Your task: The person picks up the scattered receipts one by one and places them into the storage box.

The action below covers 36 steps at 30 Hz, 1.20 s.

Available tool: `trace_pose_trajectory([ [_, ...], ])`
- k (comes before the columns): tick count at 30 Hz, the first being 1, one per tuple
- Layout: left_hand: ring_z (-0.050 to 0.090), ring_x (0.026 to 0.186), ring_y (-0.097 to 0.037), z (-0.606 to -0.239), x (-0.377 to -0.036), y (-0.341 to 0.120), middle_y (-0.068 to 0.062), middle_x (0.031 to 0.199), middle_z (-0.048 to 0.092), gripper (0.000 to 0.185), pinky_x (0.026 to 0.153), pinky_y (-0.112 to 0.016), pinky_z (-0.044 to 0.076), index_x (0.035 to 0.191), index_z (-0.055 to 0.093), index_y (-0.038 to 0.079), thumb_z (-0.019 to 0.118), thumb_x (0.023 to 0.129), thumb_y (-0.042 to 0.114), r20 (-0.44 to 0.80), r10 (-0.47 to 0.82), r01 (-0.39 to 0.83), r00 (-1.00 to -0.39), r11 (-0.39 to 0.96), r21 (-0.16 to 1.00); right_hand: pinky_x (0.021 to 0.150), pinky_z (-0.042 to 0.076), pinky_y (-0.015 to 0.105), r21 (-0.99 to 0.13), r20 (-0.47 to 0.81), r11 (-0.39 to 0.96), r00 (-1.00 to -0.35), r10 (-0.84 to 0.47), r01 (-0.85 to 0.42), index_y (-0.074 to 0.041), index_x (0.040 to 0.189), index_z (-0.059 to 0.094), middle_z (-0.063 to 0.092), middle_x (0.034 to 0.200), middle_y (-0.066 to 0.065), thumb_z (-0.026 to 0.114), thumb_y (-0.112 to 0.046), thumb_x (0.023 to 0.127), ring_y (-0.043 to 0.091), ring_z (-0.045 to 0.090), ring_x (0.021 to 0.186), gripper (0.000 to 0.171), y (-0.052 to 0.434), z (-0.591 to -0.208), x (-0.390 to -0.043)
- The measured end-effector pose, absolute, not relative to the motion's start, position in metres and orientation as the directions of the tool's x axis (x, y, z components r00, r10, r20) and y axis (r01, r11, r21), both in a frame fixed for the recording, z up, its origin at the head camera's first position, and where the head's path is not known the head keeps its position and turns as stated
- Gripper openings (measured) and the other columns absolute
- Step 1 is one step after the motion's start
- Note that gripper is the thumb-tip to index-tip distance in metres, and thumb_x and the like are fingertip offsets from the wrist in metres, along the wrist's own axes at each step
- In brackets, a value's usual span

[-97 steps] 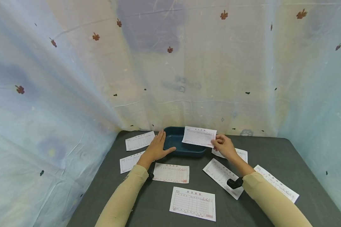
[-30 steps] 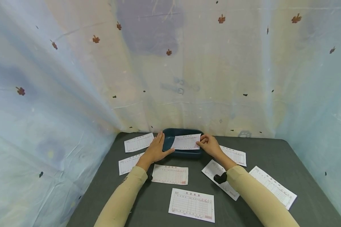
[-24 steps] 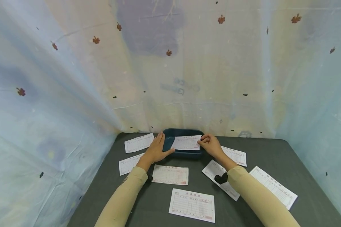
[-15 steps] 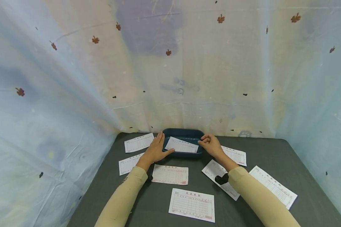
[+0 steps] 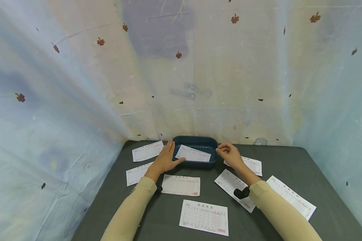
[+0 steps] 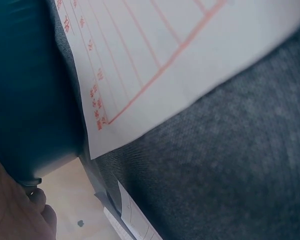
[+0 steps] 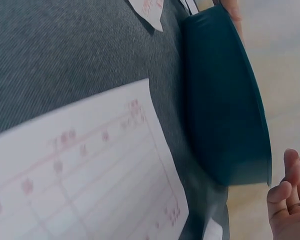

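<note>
A dark teal tray (image 5: 209, 144) stands at the back of the table. One printed form (image 5: 193, 154) lies inside it, slanting down to the right. My left hand (image 5: 166, 160) rests on the tray's left end, fingers straight and thumb spread along the front rim. In the left wrist view, fingers (image 6: 37, 200) show at the tray's lower corner. My right hand (image 5: 230, 154) is just off the tray's right end, fingers loosely bent and holding nothing. In the right wrist view a gap shows between its fingertips (image 7: 280, 192) and the tray wall (image 7: 225, 100).
Two forms (image 5: 147, 151) lie left of the tray, one partly under my left arm. Two more, a middle form (image 5: 181, 185) and a near form (image 5: 203, 217), lie in front. Several others, including a slanted form (image 5: 291, 197), lie right on the dark table (image 5: 325, 214). A patterned curtain (image 5: 217, 83) hangs behind.
My right hand brought the form from above the tray's right side into it and let go; the form settled inside. The hand then moved right, off the rim. My left hand stayed put.
</note>
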<state>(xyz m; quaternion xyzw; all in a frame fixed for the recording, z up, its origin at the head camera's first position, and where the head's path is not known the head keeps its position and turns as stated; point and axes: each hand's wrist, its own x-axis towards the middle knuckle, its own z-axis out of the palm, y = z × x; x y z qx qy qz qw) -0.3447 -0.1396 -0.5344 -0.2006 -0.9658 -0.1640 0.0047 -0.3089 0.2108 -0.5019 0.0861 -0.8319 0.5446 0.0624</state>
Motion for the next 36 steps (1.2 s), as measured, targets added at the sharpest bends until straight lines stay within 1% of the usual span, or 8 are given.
trace_pose_trajectory([
  [2,0.009,0.166,-0.037,-0.534,-0.344,-0.139,-0.019,0.18,0.004,0.116,0.133,-0.053,0.015,0.171,0.008,-0.001,0.05,0.099,0.08,0.073,0.387,0.389,-0.919,0.864,0.32,0.073,0.05,0.022,-0.89,0.189,0.41,-0.98,-0.07,-0.201,0.005,0.123,0.066,0.075,0.105,0.018,0.071,-0.021,0.106,0.01,0.061,0.084,0.031,0.216,-0.5,-0.307],
  [5,0.009,0.166,-0.037,-0.533,-0.345,-0.139,-0.019,0.18,0.004,0.116,0.133,-0.054,0.016,0.171,0.008,-0.001,0.05,0.099,0.08,0.07,0.388,0.388,-0.919,0.863,0.322,0.071,0.051,0.022,-0.884,0.187,0.423,-0.98,-0.074,-0.2,0.004,0.124,0.067,0.074,0.106,0.021,0.071,-0.023,0.107,0.01,0.061,0.082,0.033,0.226,-0.499,-0.305],
  [9,0.007,0.167,-0.036,-0.532,-0.346,-0.139,-0.018,0.18,0.002,0.117,0.133,-0.053,0.015,0.171,0.008,-0.001,0.048,0.099,0.081,0.073,0.385,0.388,-0.92,0.866,0.316,0.07,0.053,0.021,-0.878,0.195,0.432,-0.978,-0.072,-0.207,0.005,0.125,0.068,0.073,0.109,0.026,0.071,-0.024,0.107,0.021,0.068,0.086,0.034,0.239,-0.498,-0.304],
  [17,0.006,0.167,-0.035,-0.529,-0.342,-0.14,-0.018,0.18,0.002,0.115,0.133,-0.053,0.014,0.17,0.009,-0.001,0.051,0.1,0.079,0.071,0.387,0.388,-0.919,0.862,0.326,0.072,0.054,0.022,-0.853,0.186,0.484,-0.98,-0.069,-0.196,0.004,0.123,0.069,0.075,0.107,0.022,0.069,-0.021,0.108,0.035,0.071,0.094,0.029,0.262,-0.505,-0.299],
  [23,0.008,0.167,-0.035,-0.529,-0.341,-0.139,-0.019,0.18,0.004,0.115,0.133,-0.053,0.016,0.17,0.01,-0.002,0.052,0.1,0.078,0.08,0.389,0.393,-0.918,0.861,0.322,0.073,0.054,0.022,-0.822,0.189,0.539,-0.981,-0.046,-0.184,0.003,0.121,0.07,0.076,0.109,0.02,0.071,-0.02,0.107,0.023,0.072,0.093,0.027,0.278,-0.509,-0.296],
  [28,0.006,0.167,-0.034,-0.531,-0.341,-0.139,-0.019,0.18,0.003,0.115,0.133,-0.054,0.017,0.17,0.009,-0.001,0.051,0.1,0.079,0.075,0.387,0.39,-0.919,0.863,0.321,0.075,0.054,0.029,-0.772,0.184,0.609,-0.981,-0.06,-0.182,0.003,0.122,0.069,0.075,0.111,0.019,0.071,-0.022,0.107,0.023,0.069,0.095,0.03,0.293,-0.508,-0.291],
  [32,0.009,0.166,-0.036,-0.532,-0.342,-0.139,-0.02,0.18,0.005,0.115,0.133,-0.054,0.017,0.17,0.01,-0.002,0.052,0.1,0.078,0.08,0.386,0.39,-0.919,0.863,0.321,0.079,0.054,0.037,-0.74,0.172,0.65,-0.983,-0.068,-0.174,0.002,0.124,0.068,0.073,0.114,0.02,0.071,-0.023,0.107,0.03,0.068,0.099,0.031,0.306,-0.51,-0.29],
  [36,0.011,0.166,-0.039,-0.532,-0.343,-0.14,-0.022,0.179,0.006,0.115,0.132,-0.056,0.018,0.17,0.012,-0.004,0.05,0.1,0.079,0.093,0.39,0.398,-0.916,0.857,0.329,0.08,0.053,0.039,-0.719,0.166,0.674,-0.983,-0.072,-0.171,0.003,0.125,0.067,0.073,0.115,0.021,0.072,-0.022,0.106,0.035,0.069,0.103,0.032,0.317,-0.514,-0.287],
])
